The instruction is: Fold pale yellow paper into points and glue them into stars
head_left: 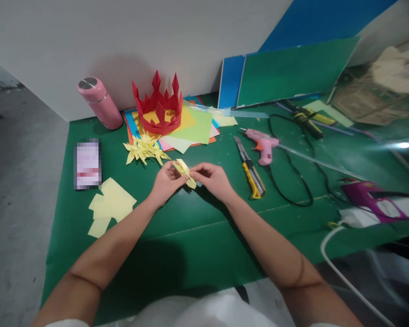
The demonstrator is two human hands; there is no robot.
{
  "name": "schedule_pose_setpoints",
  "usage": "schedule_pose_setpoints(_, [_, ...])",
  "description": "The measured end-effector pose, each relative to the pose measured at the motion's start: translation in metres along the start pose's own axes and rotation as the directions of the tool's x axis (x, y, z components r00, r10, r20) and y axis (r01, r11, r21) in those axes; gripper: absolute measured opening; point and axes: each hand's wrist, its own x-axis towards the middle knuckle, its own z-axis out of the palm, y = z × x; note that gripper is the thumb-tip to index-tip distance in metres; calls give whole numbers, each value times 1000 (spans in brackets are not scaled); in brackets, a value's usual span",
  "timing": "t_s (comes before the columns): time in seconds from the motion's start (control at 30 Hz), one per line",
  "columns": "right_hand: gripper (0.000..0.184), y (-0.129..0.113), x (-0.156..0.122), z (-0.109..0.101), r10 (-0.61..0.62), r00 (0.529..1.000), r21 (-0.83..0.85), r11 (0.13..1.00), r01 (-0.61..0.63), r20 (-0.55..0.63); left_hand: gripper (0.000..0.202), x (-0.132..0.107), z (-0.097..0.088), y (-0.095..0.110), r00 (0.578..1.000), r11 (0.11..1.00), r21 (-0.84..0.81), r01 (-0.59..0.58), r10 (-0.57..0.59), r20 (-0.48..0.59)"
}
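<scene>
Both hands meet over the middle of the green mat [197, 245]. My left hand [166, 182] and my right hand [211, 178] pinch a small folded yellow paper piece [186, 173] between their fingertips, held just above the mat. A pile of several folded yellow paper pieces [145, 150] lies just beyond my left hand. A few flat yellow paper squares [111, 205] lie to the left of my left forearm.
A red paper crown [159, 107] sits on a stack of coloured sheets [195, 128] at the back. A pink bottle [101, 102], a phone [87, 164], a yellow utility knife [250, 168], a pink glue gun [263, 146] with cord, and green and blue boards [286, 75] lie around.
</scene>
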Motion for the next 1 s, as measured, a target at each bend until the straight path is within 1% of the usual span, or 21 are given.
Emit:
schedule_pose_setpoints(0.17, [28,1,1,-1,-57,998,-49,997,57,-5,49,0,-1,3,998,996,-49,69,-70,-1])
schedule_pose_setpoints(0.33, [25,1,0,-1,-95,995,-81,992,96,9,53,-1,2,5,995,990,-107,94,-96,-14])
schedule_pose_setpoints(0.43, [23,1,0,0,-116,993,-94,989,118,25,53,0,2,3,996,992,-96,76,-80,-40])
schedule_pose_setpoints(0.53, [22,4,0,1,-130,991,-104,986,134,45,49,0,3,-2,996,998,-52,40,-44,-77])
schedule_pose_setpoints(0.6, [21,7,1,2,-135,990,-124,983,138,34,46,0,3,-5,996,1000,-18,5,-6,-86])
schedule_pose_setpoints(0.7, [20,11,0,3,-131,991,-130,983,129,-5,44,0,4,-7,997,999,7,-35,35,-72])
schedule_pose_setpoints(0.83, [20,9,-1,5,-140,990,-125,982,139,-5,49,0,3,-7,998,1000,-12,-25,24,-61])
schedule_pose_setpoints(1.0, [20,4,-3,7,-218,975,-116,969,220,31,57,0,3,-6,994,994,-111,-23,11,-107])
